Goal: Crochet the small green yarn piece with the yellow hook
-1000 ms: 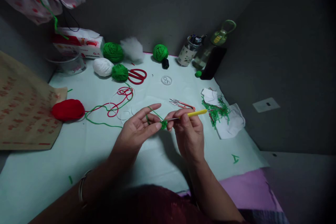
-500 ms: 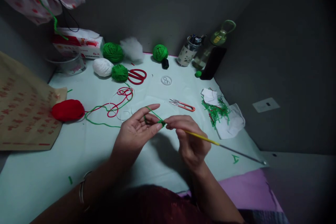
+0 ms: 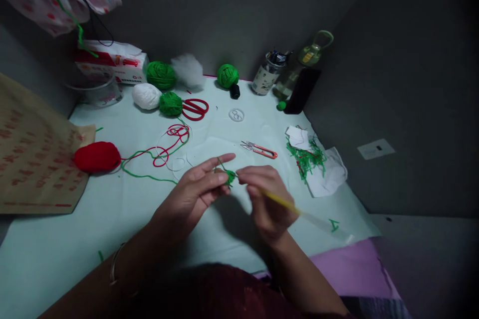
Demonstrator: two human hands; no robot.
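Observation:
Between thumb and fingers, my left hand (image 3: 200,189) pinches a small green crochet piece (image 3: 229,177), its index finger stretched out with green yarn (image 3: 221,162) running up to it. My right hand (image 3: 271,199) is closed on a crochet hook (image 3: 280,201) with a yellow grip; its rear end is smeared by motion. The hook's tip meets the right side of the crochet piece, though the fingertips partly cover it. Just beyond my hands, orange thread snips (image 3: 262,150) lie on the cloth.
Left lies a red yarn ball (image 3: 97,157) beside a paper bag (image 3: 37,159). Behind are red-handled scissors (image 3: 195,109), green yarn (image 3: 160,75), white yarn (image 3: 146,96) and a small round dish (image 3: 236,115). Yarn scraps (image 3: 307,157), a pen cup (image 3: 265,77) and a bottle (image 3: 295,72) stand right.
My left hand has turned, bringing more of the green crochet piece into sight past the thumb. The hook's rear end has swung toward me and left.

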